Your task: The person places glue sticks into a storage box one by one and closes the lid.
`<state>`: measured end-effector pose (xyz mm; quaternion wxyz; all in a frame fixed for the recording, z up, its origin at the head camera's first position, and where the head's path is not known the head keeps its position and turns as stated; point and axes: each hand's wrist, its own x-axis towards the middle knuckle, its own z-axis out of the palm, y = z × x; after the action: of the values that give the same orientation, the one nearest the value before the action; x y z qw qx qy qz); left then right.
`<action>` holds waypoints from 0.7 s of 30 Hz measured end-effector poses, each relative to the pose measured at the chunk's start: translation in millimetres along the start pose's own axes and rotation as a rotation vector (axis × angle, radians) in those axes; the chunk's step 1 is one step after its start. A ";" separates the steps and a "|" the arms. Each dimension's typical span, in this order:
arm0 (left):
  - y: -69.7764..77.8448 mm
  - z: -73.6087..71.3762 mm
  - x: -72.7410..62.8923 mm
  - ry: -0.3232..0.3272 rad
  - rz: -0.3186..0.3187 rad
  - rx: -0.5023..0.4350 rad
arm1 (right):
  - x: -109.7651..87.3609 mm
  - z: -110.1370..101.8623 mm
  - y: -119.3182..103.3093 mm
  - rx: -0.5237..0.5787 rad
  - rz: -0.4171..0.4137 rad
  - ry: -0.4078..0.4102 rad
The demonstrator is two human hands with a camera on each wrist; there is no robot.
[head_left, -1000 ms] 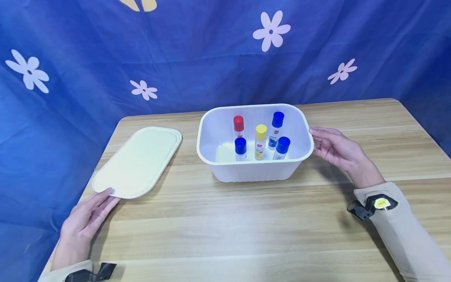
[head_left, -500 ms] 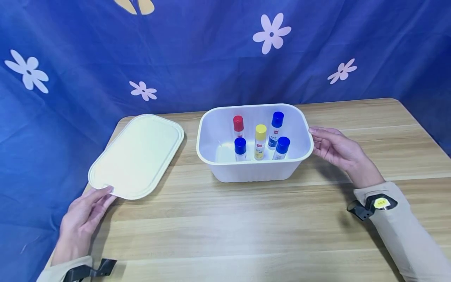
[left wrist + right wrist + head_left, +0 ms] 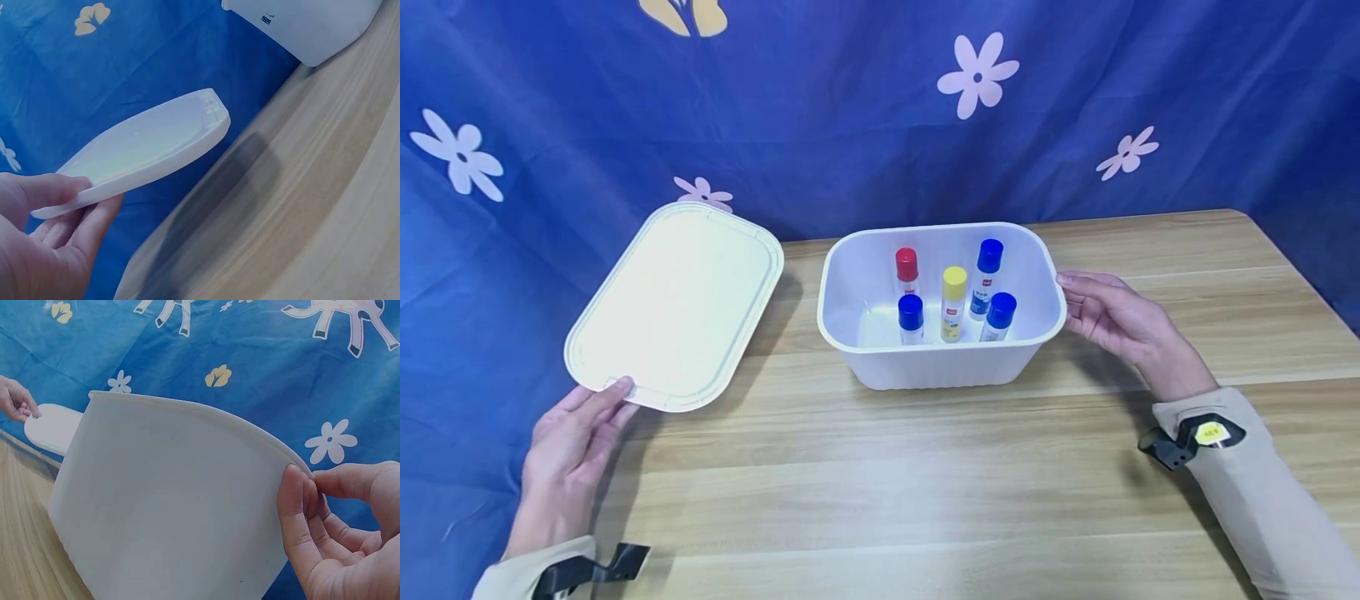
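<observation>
My left hand (image 3: 568,446) pinches the near corner of a white lid (image 3: 677,308), thumb on top and fingers beneath. The lid is tilted, raised off the table at the left, and its shadow falls on the wood in the left wrist view. At the centre stands a white plastic bin (image 3: 940,367), its top uncovered. My right hand (image 3: 1112,325) pinches the bin's right rim between thumb and fingers, as the right wrist view shows. Inside the bin stand several small clear tubes with coloured caps: a red-capped tube (image 3: 907,265), a yellow-capped tube (image 3: 953,304) and blue-capped tubes (image 3: 981,283).
A wood-grain table (image 3: 880,475) lies under everything, its back edge just behind the bin. Beyond it hangs a blue cloth (image 3: 850,117) with white flowers, which also runs down the table's left side. A black wrist strap (image 3: 1195,437) sits on each sleeve.
My left hand has lifted the lid from near the table, its far end rising and the whole lid shifting slightly left. The right hand and the bin have stayed put.
</observation>
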<state>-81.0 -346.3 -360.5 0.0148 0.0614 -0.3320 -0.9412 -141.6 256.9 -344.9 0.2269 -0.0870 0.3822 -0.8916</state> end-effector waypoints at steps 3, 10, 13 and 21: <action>-0.9 5.2 0.6 0.002 0.037 0.028 | 0.1 -0.2 0.4 0.004 0.000 0.002; -4.4 15.8 1.2 -0.011 0.087 0.081 | -0.2 -0.3 0.6 0.004 -0.002 0.009; -5.2 22.0 1.7 -0.010 0.111 0.095 | -0.2 -0.2 0.8 -0.001 -0.004 0.003; -6.9 42.5 2.8 0.039 0.160 0.229 | -0.4 -1.3 1.7 0.003 -0.006 -0.004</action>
<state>-89.0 -314.7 -332.3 0.0892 0.0541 -0.4409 -0.8915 -141.2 256.9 -347.0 0.2250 -0.0894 0.3801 -0.8927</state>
